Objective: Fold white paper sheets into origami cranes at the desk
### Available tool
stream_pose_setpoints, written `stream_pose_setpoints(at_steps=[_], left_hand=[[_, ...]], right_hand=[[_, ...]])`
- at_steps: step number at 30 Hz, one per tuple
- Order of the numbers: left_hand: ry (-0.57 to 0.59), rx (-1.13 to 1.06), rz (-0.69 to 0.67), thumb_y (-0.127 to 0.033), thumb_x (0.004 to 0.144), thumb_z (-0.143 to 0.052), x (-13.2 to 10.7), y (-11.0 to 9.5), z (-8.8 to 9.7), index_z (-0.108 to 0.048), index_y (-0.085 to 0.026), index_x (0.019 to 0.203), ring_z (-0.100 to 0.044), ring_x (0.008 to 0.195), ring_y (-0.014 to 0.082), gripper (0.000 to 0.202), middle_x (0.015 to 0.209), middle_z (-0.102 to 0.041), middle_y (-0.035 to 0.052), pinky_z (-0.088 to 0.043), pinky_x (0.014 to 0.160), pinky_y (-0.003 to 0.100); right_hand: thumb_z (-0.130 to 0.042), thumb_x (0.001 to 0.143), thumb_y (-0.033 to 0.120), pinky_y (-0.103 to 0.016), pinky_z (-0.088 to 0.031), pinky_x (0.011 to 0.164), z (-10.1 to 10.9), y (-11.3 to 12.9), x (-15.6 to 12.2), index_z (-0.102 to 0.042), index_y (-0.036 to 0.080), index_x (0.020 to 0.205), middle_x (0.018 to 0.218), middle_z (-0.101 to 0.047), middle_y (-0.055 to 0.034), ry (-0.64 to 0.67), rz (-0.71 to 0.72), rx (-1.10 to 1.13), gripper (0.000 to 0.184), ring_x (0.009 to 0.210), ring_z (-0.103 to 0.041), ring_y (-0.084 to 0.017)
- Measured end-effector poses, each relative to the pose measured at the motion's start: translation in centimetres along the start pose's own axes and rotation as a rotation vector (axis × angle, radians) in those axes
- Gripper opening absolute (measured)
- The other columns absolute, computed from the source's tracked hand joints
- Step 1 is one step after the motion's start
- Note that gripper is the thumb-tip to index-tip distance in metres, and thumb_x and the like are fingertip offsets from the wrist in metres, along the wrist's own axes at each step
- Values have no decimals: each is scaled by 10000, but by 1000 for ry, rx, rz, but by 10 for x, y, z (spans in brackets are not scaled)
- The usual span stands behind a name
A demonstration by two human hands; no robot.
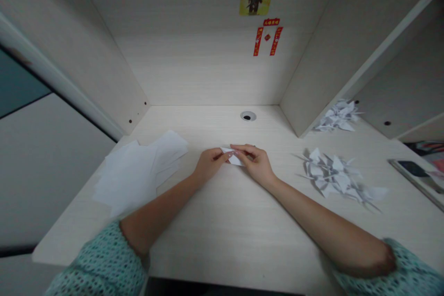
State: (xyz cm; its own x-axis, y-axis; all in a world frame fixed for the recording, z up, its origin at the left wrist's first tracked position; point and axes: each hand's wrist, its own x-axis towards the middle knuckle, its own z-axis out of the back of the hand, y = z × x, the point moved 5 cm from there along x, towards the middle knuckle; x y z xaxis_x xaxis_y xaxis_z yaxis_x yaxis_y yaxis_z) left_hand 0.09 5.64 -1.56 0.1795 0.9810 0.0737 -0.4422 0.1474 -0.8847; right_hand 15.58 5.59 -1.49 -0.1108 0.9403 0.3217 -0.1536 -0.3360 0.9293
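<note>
Between my two hands, over the middle of the desk, is a small folded piece of white paper [236, 161]. My left hand [210, 163] pinches its left end, the thumb pressing on top. On the other side my right hand [255, 161] grips the right part, with its thumb close to the left thumb and its index finger along the far edge. The fingers cover much of the paper, so its exact folded shape is hard to make out.
Loose white paper sheets [132, 171] lie spread at the left. Several folded paper cranes [335, 173] are heaped at the right, and another pile of them [338, 115] sits behind, by the upright panel [312, 78]. A phone-like device [416, 173] is at the far right. A cable hole [248, 116] is at the back.
</note>
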Motion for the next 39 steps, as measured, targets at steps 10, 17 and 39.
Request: stream_pose_setpoints(at_steps=[10, 17, 39], left_hand=[[-172, 88, -29, -425, 825, -550, -5, -4, 8, -641, -180, 703, -556, 640, 128, 288, 643, -618, -15, -396, 610, 224], [-173, -165, -35, -372, 800, -614, -2, 0, 7, -692, -200, 966, -648, 796, 153, 252, 899, -722, 32, -463, 719, 231], [-207, -410, 66, -417, 689, -709, -1, 1, 11, -754, -187, 744, -675, 882, 226, 240, 872, -755, 57, -484, 841, 332]], right_hand=[[-700, 741, 421, -315, -494, 746, -4, -17, 2, -767, 198, 924, 921, -759, -79, 40, -118, 74, 297, 811, -671, -219], [-688, 725, 493, -248, -365, 527, -9, -19, 0, -762, 147, 849, 660, -680, -35, 94, -182, 66, 374, 546, -506, -121], [-672, 703, 558, -247, -198, 456, -13, -13, -3, -524, 155, 518, 500, -362, 46, 245, -217, -7, 467, 486, -279, -73]])
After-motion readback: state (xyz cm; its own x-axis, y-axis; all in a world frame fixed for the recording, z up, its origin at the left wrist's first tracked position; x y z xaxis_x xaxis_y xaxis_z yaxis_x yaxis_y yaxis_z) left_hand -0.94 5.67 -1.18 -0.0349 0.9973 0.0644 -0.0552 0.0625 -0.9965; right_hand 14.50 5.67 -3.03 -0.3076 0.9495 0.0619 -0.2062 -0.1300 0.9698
